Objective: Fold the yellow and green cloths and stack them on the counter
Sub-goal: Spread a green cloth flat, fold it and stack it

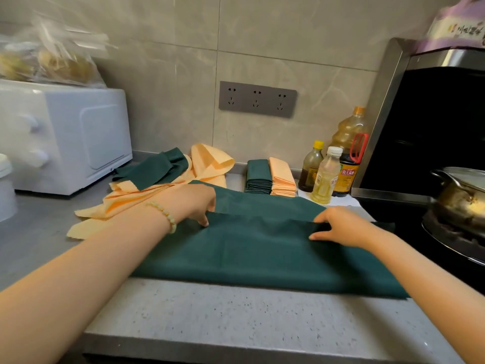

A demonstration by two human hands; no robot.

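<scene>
Spread on the speckled grey counter, the dark green cloth is pinched by left hand and right hand; its right end could be dragged against the steel pot

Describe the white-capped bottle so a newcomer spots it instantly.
Find the grey socket strip on the wall, then drop down-right to the bottles on the counter. The white-capped bottle stands frontmost; it alone holds pale yellow liquid, while its neighbours have coloured caps and darker contents.
</scene>
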